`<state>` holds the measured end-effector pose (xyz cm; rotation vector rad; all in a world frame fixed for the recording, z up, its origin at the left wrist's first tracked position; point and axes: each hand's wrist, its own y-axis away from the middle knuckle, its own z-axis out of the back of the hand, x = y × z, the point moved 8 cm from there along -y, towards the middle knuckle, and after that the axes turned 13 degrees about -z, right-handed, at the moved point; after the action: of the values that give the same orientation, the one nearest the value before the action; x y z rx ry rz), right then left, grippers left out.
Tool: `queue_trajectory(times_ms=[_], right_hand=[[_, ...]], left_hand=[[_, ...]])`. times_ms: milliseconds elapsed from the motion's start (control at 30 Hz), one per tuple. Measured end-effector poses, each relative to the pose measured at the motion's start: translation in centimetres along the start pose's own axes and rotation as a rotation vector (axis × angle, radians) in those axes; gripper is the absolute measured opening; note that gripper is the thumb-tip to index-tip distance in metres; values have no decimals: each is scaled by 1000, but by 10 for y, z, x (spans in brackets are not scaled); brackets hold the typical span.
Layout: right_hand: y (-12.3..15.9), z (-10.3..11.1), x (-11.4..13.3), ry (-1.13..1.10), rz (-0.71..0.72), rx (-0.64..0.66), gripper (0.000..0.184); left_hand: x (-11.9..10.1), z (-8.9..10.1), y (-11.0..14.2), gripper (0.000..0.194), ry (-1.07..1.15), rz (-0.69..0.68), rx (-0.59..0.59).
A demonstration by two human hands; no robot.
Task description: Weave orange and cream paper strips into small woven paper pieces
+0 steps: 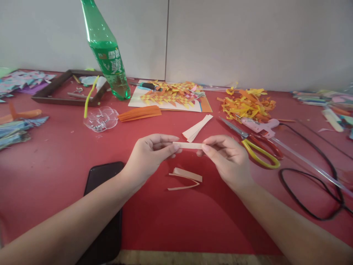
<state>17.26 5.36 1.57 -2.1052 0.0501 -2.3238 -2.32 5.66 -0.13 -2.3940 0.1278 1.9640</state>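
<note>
A short cream paper strip [189, 145] is stretched level between my two hands over the red table. My left hand [154, 151] pinches its left end between thumb and fingers. At the other end, my right hand [227, 156] grips it the same way. Just behind the hands lies a fanned stack of cream paper strips [197, 129]. Closer to me, below the held strip, rest a few folded cream strips [185, 178], one bent open into a V.
Scissors [252, 143] and a pink glue gun [260, 127] with a black cord lie right. A phone [104, 221] sits under my left forearm. Behind are a green bottle [107, 59], orange strips [140, 113], a wooden frame [52, 100] and yellow-orange paper scraps [248, 105].
</note>
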Motion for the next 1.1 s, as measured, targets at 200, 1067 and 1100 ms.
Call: queue_trajectory(times_ms=[200,1067,1100], right_hand=[[1,-2,5,56,62,35,7],[-8,-24,-14,1097,258,68,46],[-8,-23,-12,1073,268,54,44]], left_hand=[[1,0,-2,27,-29,-7,5],[-17,-37,14,20,-770,-401,491],[-18,-35,13,21,-753,-398,466]])
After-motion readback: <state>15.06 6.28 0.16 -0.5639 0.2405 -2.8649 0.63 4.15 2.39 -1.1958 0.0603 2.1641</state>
